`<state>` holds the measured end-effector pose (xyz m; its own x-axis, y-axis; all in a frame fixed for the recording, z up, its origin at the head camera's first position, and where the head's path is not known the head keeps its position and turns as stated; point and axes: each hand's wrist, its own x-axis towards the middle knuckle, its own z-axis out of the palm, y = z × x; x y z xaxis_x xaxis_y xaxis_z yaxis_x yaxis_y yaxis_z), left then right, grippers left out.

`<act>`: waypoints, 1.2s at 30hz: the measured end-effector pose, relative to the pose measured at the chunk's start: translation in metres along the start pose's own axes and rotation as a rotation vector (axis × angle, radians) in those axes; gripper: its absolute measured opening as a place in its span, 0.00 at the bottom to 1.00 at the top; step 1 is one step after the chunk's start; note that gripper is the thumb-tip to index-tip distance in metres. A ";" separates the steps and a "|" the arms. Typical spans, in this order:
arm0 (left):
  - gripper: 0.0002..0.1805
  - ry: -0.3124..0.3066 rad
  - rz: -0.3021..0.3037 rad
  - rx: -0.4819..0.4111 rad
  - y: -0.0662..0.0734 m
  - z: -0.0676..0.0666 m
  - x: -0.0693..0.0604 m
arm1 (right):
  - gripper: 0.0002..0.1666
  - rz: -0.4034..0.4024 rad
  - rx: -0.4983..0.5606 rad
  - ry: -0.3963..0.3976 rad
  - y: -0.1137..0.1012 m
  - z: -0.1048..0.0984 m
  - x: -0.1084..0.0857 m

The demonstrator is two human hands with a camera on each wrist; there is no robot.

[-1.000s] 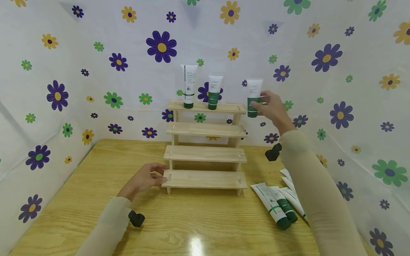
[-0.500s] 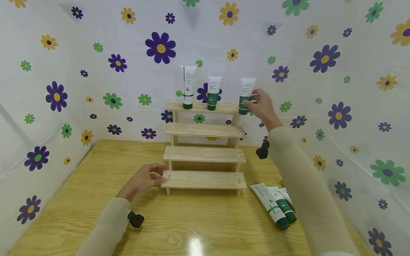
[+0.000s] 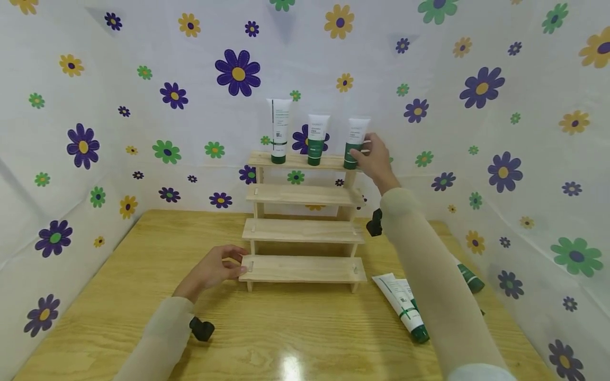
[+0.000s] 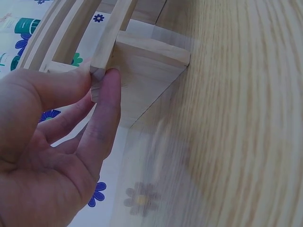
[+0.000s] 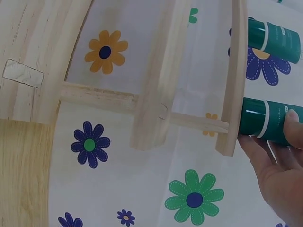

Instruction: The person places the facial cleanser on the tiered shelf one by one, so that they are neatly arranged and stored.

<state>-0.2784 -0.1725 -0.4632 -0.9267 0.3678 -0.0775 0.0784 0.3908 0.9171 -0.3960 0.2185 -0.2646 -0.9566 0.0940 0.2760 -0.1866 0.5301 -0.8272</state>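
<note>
- Nearest, on the wood-grain table (image 3: 286, 333) at right, a long white tube (image 3: 399, 301) lies slanted, green cap toward the viewer; its label shows a small dark square and green cross-lines, with print too small to read.
- Beside it, a second tube (image 3: 406, 288) is mostly hidden by the right sleeve (image 3: 429, 275); a green end of another tube (image 3: 471, 278) shows past the sleeve.
- The left hand (image 3: 214, 272) pinches the left end of the bottom board of a four-step wooden stand (image 3: 302, 268) between thumb and fingers.
- The right hand (image 3: 376, 159) pinches a white-and-green squeeze tube (image 3: 355, 143), upright at the top board's right end; its lettering is unreadable.
- Along that board stand a matching squeeze tube (image 3: 316, 143), mid-board, and a taller white tube (image 3: 280, 127), left, with a dark stripe and blurred print.
- Behind hangs a flower-patterned backdrop (image 3: 295, 32).
</note>
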 end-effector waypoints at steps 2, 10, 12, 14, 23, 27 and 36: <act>0.27 -0.007 0.009 -0.002 0.000 0.000 -0.001 | 0.29 0.001 -0.005 0.001 0.001 0.002 0.000; 0.27 -0.012 0.027 -0.013 0.001 -0.001 0.000 | 0.29 -0.023 -0.030 0.035 0.002 0.010 0.006; 0.26 -0.002 0.019 -0.014 0.001 -0.001 0.000 | 0.29 -0.015 -0.028 0.036 0.002 0.012 0.007; 0.26 0.011 0.009 -0.010 0.001 0.000 -0.001 | 0.30 -0.007 -0.031 0.039 0.003 0.014 0.007; 0.25 0.063 -0.005 0.013 -0.004 0.005 -0.004 | 0.31 -0.002 -0.057 0.028 0.006 0.018 0.010; 0.26 0.075 -0.011 -0.014 -0.006 0.006 -0.005 | 0.31 0.004 -0.057 0.015 0.005 0.018 0.012; 0.27 0.068 -0.024 -0.047 -0.006 0.006 -0.005 | 0.31 0.011 -0.070 -0.008 0.007 0.014 0.014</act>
<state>-0.2720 -0.1713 -0.4707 -0.9510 0.3003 -0.0742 0.0403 0.3581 0.9328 -0.4139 0.2117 -0.2736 -0.9601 0.0937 0.2634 -0.1606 0.5864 -0.7939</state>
